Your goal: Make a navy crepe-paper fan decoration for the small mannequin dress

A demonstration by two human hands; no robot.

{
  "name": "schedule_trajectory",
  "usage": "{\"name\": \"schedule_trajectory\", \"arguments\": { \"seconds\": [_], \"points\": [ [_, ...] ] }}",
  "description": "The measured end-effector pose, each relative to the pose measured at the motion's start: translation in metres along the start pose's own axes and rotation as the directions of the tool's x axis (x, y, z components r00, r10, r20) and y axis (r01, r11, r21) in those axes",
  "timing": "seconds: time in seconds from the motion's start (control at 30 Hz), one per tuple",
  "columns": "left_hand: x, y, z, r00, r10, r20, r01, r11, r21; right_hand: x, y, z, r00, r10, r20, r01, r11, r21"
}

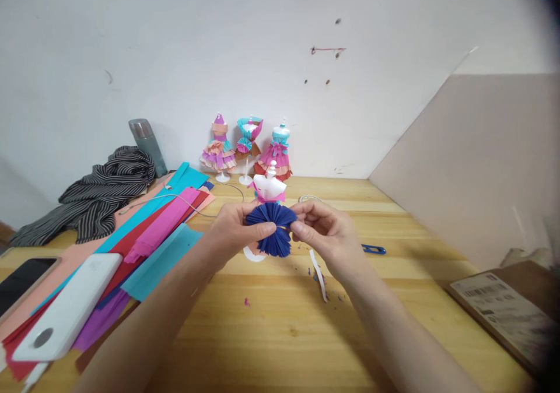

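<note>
Left hand [231, 227] and right hand [326, 227] pinch a blue paper rosette [272, 213] over the middle of the tabletop [245, 346].
The left hand's thumb lies across its front; the right hand grips its side. A white figure [270, 188] stands behind it, three dressed figures [250, 139] near the far edge, coloured paper [163, 259] toward the left edge.

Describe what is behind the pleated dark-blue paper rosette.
A small white mannequin with pink trim rises above the rosette; a white round base partly shows below. Most of the mannequin's middle is covered, so cannot be seen.
</note>
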State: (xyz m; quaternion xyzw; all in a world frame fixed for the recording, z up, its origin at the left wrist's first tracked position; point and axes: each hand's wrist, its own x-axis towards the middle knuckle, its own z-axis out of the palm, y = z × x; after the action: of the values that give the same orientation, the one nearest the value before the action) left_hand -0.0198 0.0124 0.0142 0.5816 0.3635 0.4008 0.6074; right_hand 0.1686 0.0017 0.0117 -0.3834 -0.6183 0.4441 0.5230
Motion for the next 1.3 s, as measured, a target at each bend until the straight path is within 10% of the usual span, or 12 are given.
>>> {"name": "schedule_trajectory", "arguments": {
  "seconds": [0.87, 1.3],
  "points": [
    [0.001, -0.016, 0.007, 0.981, 0.184, 0.060, -0.194, 0.925, 0.326, -0.001, 0.006, 0.002, 0.975, -0.218, 0.030, 0.220, 0.954, -0.206],
    [0.001, -0.006, 0.008, 0.994, 0.080, -0.069, -0.083, 0.996, -0.044, -0.003, 0.008, 0.003, 0.982, -0.174, -0.077, 0.165, 0.981, -0.104]
  ]
}}
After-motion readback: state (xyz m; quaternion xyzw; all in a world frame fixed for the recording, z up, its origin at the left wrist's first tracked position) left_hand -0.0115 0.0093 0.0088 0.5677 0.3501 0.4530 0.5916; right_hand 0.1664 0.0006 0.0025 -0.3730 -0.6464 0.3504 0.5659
